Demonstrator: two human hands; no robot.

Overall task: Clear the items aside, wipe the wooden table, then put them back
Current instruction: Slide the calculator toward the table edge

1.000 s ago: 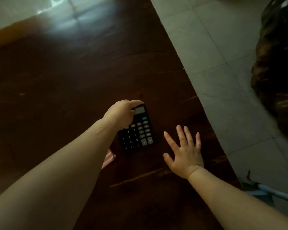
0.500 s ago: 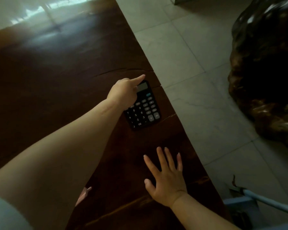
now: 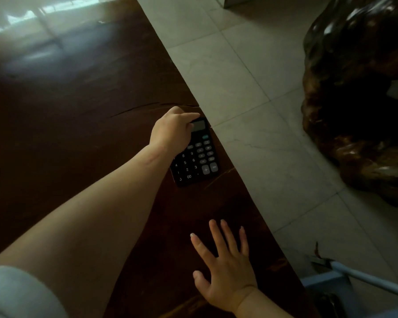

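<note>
The left hand [image 3: 171, 130] is reaching out across the dark wooden bench [image 3: 78, 125], fingers curled over the top end of the black calculator [image 3: 197, 154] and gripping it by the display. The calculator is lying flat, keys up, right at the bench's far-right edge, its corner almost meeting the pale tiled floor [image 3: 251, 92] line beyond. The right hand [image 3: 223, 269] is sitting nearer the body, wide open with fingers spread, palm down on the wood, holding nothing, well apart from the calculator. A grey sleeve [image 3: 16, 294] is showing at the lower left. A dark, glossy, gnarled wooden lump [image 3: 359, 99] is standing on the floor off to the right.
</note>
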